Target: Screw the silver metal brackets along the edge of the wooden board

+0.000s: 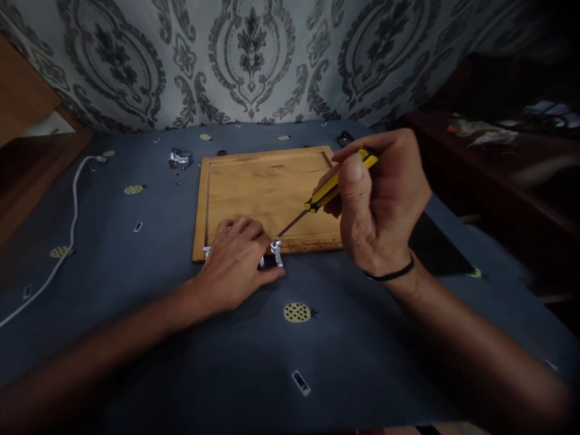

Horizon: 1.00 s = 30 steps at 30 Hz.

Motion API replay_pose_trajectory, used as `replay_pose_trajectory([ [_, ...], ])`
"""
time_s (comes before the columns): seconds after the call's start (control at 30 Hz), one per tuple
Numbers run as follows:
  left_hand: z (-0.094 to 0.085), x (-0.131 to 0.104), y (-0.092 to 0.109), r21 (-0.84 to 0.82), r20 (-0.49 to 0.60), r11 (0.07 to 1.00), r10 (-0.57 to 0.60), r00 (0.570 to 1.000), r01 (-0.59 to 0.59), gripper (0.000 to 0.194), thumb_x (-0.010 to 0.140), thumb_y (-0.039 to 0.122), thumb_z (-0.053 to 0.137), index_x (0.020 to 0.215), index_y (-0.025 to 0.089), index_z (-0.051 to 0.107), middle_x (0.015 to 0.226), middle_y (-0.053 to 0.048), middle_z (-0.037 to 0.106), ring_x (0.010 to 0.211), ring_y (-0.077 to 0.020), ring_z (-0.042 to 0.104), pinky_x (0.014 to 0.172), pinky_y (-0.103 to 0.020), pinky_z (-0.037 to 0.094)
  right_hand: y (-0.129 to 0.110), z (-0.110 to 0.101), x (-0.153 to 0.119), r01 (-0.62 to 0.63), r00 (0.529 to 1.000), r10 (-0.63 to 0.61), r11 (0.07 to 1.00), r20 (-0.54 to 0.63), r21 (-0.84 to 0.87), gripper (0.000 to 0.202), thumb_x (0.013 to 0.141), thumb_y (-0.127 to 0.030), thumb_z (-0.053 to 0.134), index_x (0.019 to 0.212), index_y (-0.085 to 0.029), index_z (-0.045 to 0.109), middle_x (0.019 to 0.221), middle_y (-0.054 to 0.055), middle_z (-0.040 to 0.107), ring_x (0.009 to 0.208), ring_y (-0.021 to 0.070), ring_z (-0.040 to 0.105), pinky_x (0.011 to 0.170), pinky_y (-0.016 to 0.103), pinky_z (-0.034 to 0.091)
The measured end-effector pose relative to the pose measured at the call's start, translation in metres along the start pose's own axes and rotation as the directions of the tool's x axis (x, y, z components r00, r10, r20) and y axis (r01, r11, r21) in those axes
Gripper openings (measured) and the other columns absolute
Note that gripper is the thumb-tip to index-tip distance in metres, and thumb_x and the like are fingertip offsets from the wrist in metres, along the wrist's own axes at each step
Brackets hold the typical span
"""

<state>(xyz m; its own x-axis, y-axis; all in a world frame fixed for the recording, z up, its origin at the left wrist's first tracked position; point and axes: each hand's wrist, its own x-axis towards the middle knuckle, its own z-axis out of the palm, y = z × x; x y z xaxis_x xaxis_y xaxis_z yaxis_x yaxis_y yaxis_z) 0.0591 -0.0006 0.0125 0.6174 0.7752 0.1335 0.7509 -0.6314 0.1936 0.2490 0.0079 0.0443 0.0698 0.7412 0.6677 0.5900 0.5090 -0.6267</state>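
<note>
1. Probably screw work: the right hand (383, 199) grips a yellow-and-black-handled screwdriver (324, 193), tip near a silver metal hinge (278, 255).
2. The left hand (238, 257) holds that hinge at the lower edge of a rectangular brown wooden panel (263, 187), mid-frame.
3. Next likely calls for seating the tip squarely, hinge kept steady.

One head-worn camera, facing forward and down
From the wearer's side it looks across the surface (181, 356), with left hand (235, 260), right hand (383, 202) and wooden panel (263, 193) fairly near mid-view and a patterned backdrop (251, 54) along the top.
</note>
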Motion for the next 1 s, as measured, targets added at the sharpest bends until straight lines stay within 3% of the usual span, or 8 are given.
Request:
replay_pose_trajectory([
  [0.73, 0.0, 0.0, 0.0, 0.024, 0.007, 1.0, 0.007, 1.0, -0.007, 0.037, 0.085, 0.051, 0.073, 0.101, 0.017, 0.07, 0.107, -0.008, 0.067, 0.108, -0.0301, 0.055, 0.093, -0.048, 0.042, 0.015, 0.008, -0.007, -0.019, 0.993, 0.024, 0.999, 0.112, -0.043, 0.029, 0.101, -0.054, 0.039, 0.108, -0.029, 0.052, 0.083, 0.0, 0.06, 0.065, 0.017, 0.061, 0.065, 0.034, 0.053],
  [1.0, 0.0, 0.0, 0.0, 0.022, 0.0, 1.0, 0.006, 1.0, -0.006, 0.034, 0.085, 0.05, 0.073, 0.098, 0.018, 0.071, 0.104, -0.008, 0.067, 0.107, -0.0299, 0.055, 0.092, -0.046, 0.042, 0.004, 0.007, -0.01, 0.035, 0.988, -0.041, 0.999, 0.146, 0.042, 0.023, 0.101, -0.049, 0.045, 0.104, -0.03, 0.056, 0.079, -0.003, 0.061, 0.057, 0.0127, 0.059, 0.059, 0.03, 0.051],
])
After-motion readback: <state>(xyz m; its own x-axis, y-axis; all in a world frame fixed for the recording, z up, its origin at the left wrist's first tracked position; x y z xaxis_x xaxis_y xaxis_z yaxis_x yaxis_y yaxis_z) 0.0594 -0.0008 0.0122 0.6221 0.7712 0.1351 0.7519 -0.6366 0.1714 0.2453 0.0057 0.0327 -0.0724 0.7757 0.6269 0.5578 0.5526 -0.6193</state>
